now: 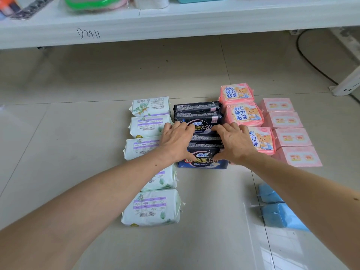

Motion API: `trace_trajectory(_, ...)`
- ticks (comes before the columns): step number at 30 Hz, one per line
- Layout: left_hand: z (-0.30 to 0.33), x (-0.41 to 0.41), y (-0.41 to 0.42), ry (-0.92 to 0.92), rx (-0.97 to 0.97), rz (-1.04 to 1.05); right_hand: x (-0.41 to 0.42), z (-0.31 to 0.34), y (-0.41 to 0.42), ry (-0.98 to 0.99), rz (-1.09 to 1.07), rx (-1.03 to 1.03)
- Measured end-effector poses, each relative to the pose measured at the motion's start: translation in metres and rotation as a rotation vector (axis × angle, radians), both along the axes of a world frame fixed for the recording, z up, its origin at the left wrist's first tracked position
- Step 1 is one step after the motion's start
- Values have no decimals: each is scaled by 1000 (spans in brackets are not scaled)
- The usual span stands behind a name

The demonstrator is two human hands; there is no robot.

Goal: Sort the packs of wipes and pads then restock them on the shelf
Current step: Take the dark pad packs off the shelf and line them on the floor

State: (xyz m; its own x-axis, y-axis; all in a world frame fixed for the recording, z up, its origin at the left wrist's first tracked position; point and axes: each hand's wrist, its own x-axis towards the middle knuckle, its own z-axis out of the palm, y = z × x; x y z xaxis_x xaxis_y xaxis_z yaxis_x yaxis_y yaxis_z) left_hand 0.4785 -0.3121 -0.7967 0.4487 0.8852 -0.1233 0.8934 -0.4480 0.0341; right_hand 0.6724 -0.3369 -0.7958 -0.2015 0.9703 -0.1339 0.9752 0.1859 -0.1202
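Head view, frame centre: your left hand [176,140] and right hand [232,142] lie flat-fingered (gripping nothing) on the dark packs [200,133], likely squaring their column.

Both bare arms reach forward, left hand [175,139] and right hand [235,142] palm-down, fingers spread

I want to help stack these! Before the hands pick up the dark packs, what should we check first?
1. Both hands on the dark packs: ok, left hand and right hand lie flat on them.
2. Firm grip: not ok, fingers are straight.
3. Dark packs lined up in one column: ok.
4. Green-white packs and pink bear packs kept apart from the dark ones: ok, in their own columns.
5. Room on the shelf: cannot tell, only its front edge shows.
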Motion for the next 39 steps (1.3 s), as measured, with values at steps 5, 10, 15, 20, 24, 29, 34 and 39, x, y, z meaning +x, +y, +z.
trace_trajectory(5,-3,-4,-1,3,-72,30,2,1,-2,-23,-22,-53)
trace_trajectory(10,-2,-4,-1,-5,-59,18,2,2,-3,-24,-19,-54)
trace_trajectory(15,-1,-3,-3,-1,-64,15,-2,6,-3,-33,-14,-61)
trace_trajectory(20,-1,-4,-2,-12,-45,-7,-1,7,-4,-56,39,-46)
trace_trajectory(24,-1,-4,-3,-12,-32,-15,0,6,-5,-47,50,-24)
trace_trajectory(29,0,-5,-4,-41,-47,-1,-3,9,-4,28,10,-31)
trace_trajectory(34,2,-5,-3,-50,-65,10,-4,10,-4,45,0,-53)
trace_trajectory(39,5,-2,-5,-49,-76,17,-5,10,-5,58,-11,-50)
